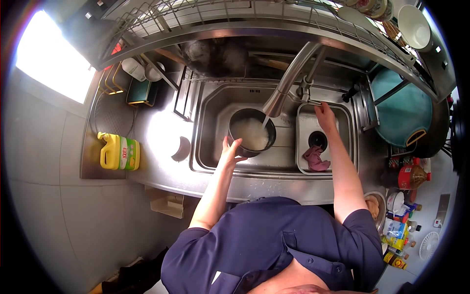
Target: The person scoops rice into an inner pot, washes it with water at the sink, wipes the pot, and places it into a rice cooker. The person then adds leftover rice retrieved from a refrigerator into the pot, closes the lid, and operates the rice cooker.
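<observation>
- Dark blue shirt [254,240] on my chest comes nearest, filling the bottom of the view.
- Overhead, the long wire rack [220,32] spans the far side.
- Below it sits my steel sink [210,122], with a large basin on the left and a small basin [306,120] on the right.
- Between them the faucet [281,93] leans left, its thin stream falling into the pot.
- Dark and round, the pot [249,114] is in the large basin, with cloudy, pale contents.
- Yellow jug [120,152] stands upright on the far left.
- My left hand [232,149] grips the pot's near-left edge, thumb at the rim.
- My right hand [325,116] reaches the faucet lever [313,103] with its fingertips; I cannot tell how tightly they close.
- Crumpled pink cloth [316,159] lies in the small basin, beside the drain.
</observation>
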Tool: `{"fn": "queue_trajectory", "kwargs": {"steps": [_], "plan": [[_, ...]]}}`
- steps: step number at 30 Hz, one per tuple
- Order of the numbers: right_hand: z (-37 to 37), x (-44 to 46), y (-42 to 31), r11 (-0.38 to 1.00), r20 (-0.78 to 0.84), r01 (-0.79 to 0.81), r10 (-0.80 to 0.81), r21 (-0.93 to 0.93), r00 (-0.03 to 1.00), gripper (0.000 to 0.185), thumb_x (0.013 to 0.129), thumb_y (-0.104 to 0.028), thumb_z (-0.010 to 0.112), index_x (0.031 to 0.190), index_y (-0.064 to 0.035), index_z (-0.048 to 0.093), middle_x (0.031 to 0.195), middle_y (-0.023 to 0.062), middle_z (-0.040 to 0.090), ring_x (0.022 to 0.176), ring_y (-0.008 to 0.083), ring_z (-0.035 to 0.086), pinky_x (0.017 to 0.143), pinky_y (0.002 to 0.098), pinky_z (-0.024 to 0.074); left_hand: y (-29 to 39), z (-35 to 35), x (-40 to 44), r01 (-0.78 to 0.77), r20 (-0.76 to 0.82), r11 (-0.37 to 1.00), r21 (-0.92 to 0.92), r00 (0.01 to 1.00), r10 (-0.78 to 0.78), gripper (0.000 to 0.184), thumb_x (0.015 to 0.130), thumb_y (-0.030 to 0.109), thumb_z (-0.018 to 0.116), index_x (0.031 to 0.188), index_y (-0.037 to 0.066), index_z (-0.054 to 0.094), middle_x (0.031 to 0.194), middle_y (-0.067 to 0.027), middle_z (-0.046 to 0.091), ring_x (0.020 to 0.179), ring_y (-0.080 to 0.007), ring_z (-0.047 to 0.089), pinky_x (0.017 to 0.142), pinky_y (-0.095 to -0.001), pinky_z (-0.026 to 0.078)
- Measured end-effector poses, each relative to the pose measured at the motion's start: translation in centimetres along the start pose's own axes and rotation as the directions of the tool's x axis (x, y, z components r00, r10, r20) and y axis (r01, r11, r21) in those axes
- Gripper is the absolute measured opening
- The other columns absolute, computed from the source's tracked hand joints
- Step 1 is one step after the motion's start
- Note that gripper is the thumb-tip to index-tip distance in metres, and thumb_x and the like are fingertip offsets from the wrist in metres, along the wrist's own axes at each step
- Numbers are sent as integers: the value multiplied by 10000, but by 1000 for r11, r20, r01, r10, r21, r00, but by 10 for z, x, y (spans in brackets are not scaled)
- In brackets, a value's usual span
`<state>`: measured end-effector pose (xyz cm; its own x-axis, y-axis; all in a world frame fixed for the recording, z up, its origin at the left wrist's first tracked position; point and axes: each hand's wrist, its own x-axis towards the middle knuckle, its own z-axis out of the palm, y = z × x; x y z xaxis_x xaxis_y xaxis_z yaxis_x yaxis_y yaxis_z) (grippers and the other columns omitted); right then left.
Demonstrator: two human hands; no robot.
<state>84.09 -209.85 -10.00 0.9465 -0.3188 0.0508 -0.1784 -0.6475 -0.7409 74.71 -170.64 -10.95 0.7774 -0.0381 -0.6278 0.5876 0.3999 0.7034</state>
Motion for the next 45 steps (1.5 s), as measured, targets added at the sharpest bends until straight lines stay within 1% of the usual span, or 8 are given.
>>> {"fn": "queue_trajectory", "kwargs": {"steps": [9, 17, 32, 35, 38, 39, 42, 45], "plan": [[1, 3, 9, 998, -57, 20, -17, 64, 998, 388, 859, -251, 621, 1157, -8, 570, 837, 164, 670, 770, 287, 654, 703, 351, 494, -11, 6, 6, 112, -137, 993, 45, 985, -105, 1071, 726, 315, 758, 1478, 164, 12, 1472, -232, 191, 1278, -465, 332, 771, -639, 493], [4, 22, 9, 959, 18, 54, -61, 278, 998, 188, 910, -125, 546, 1050, -16, 611, 716, 38, 619, 606, 91, 556, 574, 243, 459, -12, 1, -3, 99, 27, 995, 2, 995, -99, 1023, 754, 311, 725, 1481, 174, 18, 1469, -235, 159, 1260, -478, 332, 784, -609, 506], [-3, 60, 1, 942, -6, -69, 75, 328, 997, 198, 880, -182, 604, 997, -24, 587, 676, 71, 610, 579, 148, 551, 552, 309, 452, 10, 14, -59, 17, 235, 996, -88, 972, 4, 920, 772, 277, 702, 1474, 208, 111, 1422, -187, 259, 1238, -417, 375, 747, -543, 534], [2, 33, -3, 977, -330, 175, -127, 122, 935, 207, 886, -213, 611, 986, -37, 568, 708, 88, 612, 579, 191, 543, 555, 344, 448, 8, 11, -72, -43, 191, 999, -25, 981, 47, 954, 763, 249, 712, 1483, 189, 89, 1343, -184, 383, 1196, -361, 445, 731, -539, 536], [18, -64, -84, 947, -7, 304, -305, 108, 952, 195, 896, -243, 585, 945, -54, 571, 816, 158, 616, 752, 332, 604, 655, 399, 479, 4, 5, -81, -80, 144, 994, 75, 987, 69, 986, 773, 226, 712, 1490, 149, 39, 1221, -167, 488, 1102, -297, 530, 725, -523, 549], [19, -102, -123, 916, 241, 388, -402, 104, 883, 190, 878, -231, 585, 940, -52, 575, 854, 166, 616, 828, 357, 605, 714, 415, 487, 2, 4, -85, -91, 144, 991, 97, 987, 76, 992, 772, 226, 717, 1491, 152, 38, 1199, -163, 497, 1080, -290, 539, 725, -514, 551], [55, -143, -164, 557, 499, 814, -759, 165, 418, 205, 770, -197, 629, 929, -70, 604, 934, 107, 584, 901, 289, 564, 776, 390, 463, 2, 6, -98, -112, 174, 982, 150, 981, 85, 1011, 769, 235, 735, 1493, 164, 32, 1116, -151, 524, 1015, -267, 560, 728, -474, 558], [95, -142, -159, 380, 657, 923, -679, -65, 326, 406, 717, -218, 654, 1086, -59, 595, 1087, 146, 579, 986, 312, 576, 814, 390, 487, -3, -1, -104, -84, 215, 989, 118, 975, 57, 1005, 777, 243, 733, 1496, 179, 34, 1152, -161, 514, 1006, -273, 570, 712, -451, 557]]}}
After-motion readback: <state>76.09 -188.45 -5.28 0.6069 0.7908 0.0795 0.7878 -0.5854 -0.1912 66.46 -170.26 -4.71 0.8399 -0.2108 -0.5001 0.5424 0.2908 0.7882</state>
